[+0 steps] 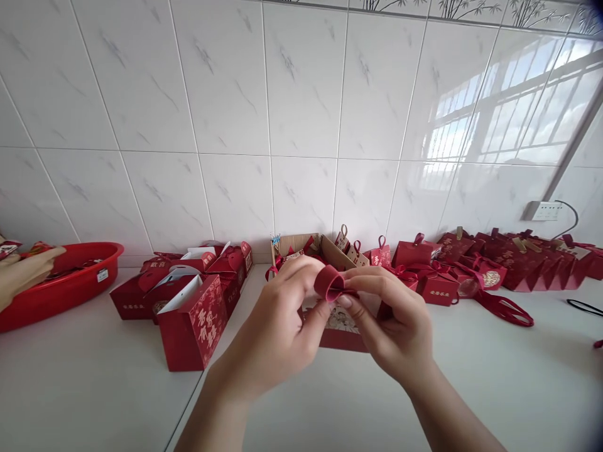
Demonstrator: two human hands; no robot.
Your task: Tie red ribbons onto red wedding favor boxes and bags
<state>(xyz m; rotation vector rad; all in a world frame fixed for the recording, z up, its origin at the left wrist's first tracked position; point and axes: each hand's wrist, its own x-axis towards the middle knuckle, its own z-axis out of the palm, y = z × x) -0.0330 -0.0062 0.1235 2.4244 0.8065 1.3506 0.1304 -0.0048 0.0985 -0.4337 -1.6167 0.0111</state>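
Both my hands meet in the middle of the view, pinching a dark red ribbon point(329, 284) that is curled into a loop. My left hand point(282, 320) closes thumb and fingers on the loop's left side. On the other side, my right hand point(393, 317) grips the ribbon between thumb and forefinger. Just behind the hands stands a red gift box point(343, 339) with a pale floral print on its front. Its upper part is mostly hidden by my fingers, so I cannot tell whether the ribbon is fastened to it.
Red gift boxes point(193, 323) stand at left, some with open tops. Farther left, another person's hand point(28, 270) reaches over a red basin point(101, 267). A cardboard carton point(334, 252) sits against the tiled wall. Several ribboned boxes point(522, 260) line the right side, near a power strip point(544, 211).
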